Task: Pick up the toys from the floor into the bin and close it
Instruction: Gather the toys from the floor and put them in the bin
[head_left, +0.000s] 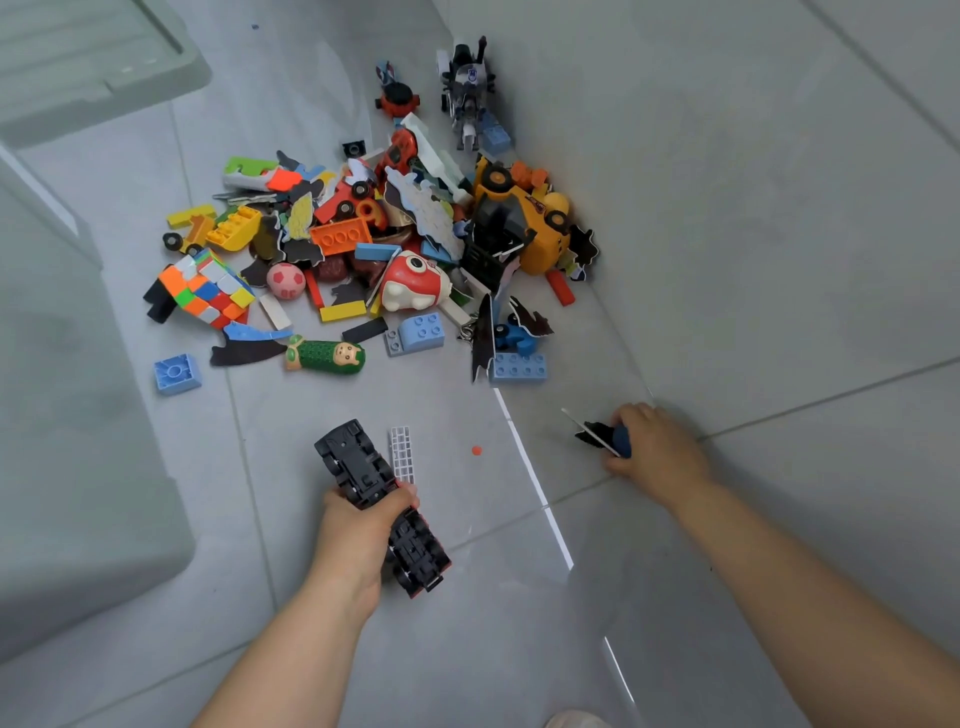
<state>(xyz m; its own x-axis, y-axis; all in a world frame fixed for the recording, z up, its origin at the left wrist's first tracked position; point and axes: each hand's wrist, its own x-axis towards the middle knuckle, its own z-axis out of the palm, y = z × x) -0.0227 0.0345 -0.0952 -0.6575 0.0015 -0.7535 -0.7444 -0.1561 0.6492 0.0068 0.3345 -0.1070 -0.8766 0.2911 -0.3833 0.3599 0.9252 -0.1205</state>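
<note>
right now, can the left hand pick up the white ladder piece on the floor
Probably not yet. The white ladder piece lies uncovered on the floor right beside the left hand, so the way is free, but that hand's grip is full with the upturned toy truck.

One black toy truck (356, 462), one puzzle cube (208, 288), one pink ball (285, 280), one green doll (324, 355)

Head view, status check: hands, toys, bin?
Left hand grips black toy truck. Right hand grips small blue-black piece. Toy pile on floor beside bin. Nothing between hands and bin.
</note>
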